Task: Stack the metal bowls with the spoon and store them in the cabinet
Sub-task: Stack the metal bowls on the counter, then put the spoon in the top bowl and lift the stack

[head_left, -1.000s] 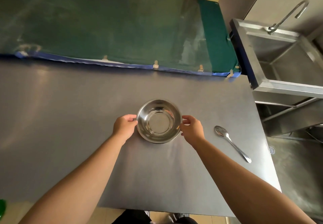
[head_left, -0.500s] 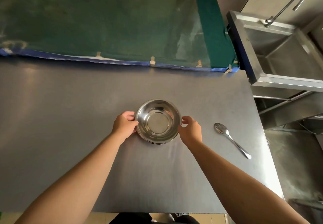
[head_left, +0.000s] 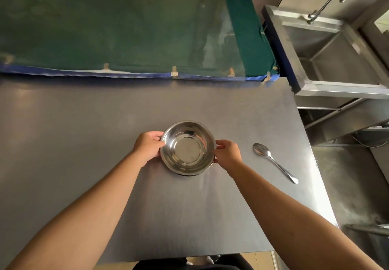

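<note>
Bowls (head_left: 188,148) sat stacked mid-surface, left hand (head_left: 147,146) and right hand (head_left: 228,152) each with a grip clamped on opposite rims. Spoon (head_left: 273,161) lay off to the right on the steel surface (head_left: 84,132), well apart, with a sink (head_left: 336,55) beyond.

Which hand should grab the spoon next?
Right. The spoon lies on the table to the right of the bowl, nearest the right hand; the left hand would have to cross over the bowl.

Bowl (head_left: 188,147) on table (head_left: 84,143) between left hand (head_left: 147,146) and right hand (head_left: 228,152), spoon (head_left: 273,161) to its right, sink (head_left: 336,55) beyond.
</note>
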The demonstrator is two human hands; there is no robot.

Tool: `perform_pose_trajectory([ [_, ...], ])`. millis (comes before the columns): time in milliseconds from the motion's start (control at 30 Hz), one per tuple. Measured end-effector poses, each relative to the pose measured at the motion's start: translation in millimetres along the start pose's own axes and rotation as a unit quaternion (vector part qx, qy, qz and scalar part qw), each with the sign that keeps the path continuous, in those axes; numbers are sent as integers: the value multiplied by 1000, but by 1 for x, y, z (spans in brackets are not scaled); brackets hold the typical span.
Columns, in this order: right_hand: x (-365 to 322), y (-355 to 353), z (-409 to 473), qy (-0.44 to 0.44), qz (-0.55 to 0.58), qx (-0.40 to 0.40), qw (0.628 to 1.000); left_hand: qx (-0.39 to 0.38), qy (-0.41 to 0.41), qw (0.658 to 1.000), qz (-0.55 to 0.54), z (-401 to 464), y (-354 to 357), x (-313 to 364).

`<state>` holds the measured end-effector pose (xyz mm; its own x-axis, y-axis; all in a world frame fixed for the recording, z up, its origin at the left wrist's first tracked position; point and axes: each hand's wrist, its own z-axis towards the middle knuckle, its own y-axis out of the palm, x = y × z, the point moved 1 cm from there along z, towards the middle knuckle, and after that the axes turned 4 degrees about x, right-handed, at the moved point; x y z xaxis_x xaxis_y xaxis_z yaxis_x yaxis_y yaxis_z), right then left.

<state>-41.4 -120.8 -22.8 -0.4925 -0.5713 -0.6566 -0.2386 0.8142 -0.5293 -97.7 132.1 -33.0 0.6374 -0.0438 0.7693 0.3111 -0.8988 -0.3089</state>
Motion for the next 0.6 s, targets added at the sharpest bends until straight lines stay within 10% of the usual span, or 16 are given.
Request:
perform_pose_trajectory([
  [600, 55, -125, 3, -51, -14, 30, 998, -38, 22, 998, -35, -60, 112, 21],
])
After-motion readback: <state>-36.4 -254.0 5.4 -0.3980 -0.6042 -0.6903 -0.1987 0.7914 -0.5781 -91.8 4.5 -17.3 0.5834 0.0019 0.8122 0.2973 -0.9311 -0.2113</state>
